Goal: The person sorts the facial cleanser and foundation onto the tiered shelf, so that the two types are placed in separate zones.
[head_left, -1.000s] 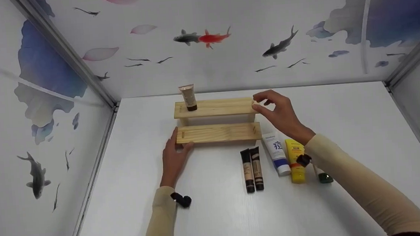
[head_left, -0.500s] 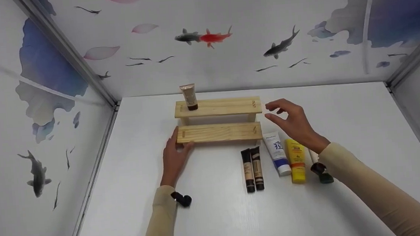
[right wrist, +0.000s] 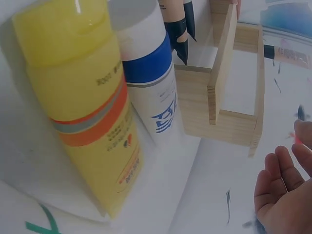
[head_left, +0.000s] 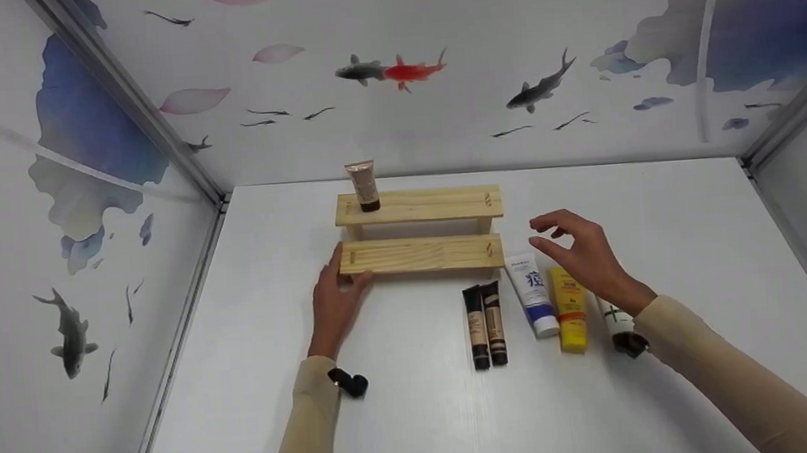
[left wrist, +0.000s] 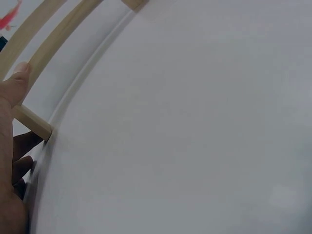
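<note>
A two-step wooden rack [head_left: 420, 255] stands on the white table. My left hand [head_left: 335, 304] holds its lower left end, thumb on the front edge. In the left wrist view the fingers [left wrist: 22, 168] reach behind the rack's leg [left wrist: 33, 122]. A beige tube [head_left: 364, 186] stands on its dark cap at the left of the upper step. My right hand [head_left: 582, 252] is in the air right of the rack, thumb and fingertips apart, holding nothing. Below it lie a white-and-blue tube [head_left: 533, 295], a yellow tube [head_left: 570, 310] and a white tube with a green mark [head_left: 617, 318], partly hidden by the wrist.
Two slim beige tubes with black ends [head_left: 485, 326] lie side by side in front of the rack's right end. White panels [head_left: 410, 132] printed with fish enclose the table at the back and sides.
My right hand has moved away from the upper step's right end, rightward and toward me, its thumb and fingers a little wider apart. The left hand stays on the rack.
</note>
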{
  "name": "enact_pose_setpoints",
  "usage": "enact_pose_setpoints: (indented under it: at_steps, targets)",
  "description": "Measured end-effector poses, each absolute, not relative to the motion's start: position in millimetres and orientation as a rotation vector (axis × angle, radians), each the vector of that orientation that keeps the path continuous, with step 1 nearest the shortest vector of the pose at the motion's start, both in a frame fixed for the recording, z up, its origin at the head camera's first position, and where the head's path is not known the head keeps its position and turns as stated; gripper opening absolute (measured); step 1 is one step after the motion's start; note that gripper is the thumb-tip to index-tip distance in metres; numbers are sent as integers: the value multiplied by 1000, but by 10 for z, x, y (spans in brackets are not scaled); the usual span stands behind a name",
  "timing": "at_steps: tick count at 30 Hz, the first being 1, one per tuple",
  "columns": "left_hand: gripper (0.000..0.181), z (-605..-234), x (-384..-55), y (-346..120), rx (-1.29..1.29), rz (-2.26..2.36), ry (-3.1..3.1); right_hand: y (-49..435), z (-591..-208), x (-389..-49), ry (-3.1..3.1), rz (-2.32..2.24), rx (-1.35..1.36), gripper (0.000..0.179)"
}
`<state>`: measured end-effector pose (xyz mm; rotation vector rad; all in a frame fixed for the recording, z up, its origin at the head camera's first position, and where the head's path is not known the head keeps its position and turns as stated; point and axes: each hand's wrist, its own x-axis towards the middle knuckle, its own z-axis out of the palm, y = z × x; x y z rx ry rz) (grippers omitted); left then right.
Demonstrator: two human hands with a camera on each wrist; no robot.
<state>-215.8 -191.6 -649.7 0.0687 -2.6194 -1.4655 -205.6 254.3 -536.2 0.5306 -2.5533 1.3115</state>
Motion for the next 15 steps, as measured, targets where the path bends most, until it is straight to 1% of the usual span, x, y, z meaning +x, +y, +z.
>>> enact_pose_setpoints:
  at_steps: [8,15]
  targets:
    - [94,-6488,-2145,-1921,59,-1460,-2616,2679,-5482,-1907,-2603,1295,456,31]
    - [93,-6511,-2144,-1927,49,-1474,-2599,2802,-5581,-1794,-2631,1344,390,29]
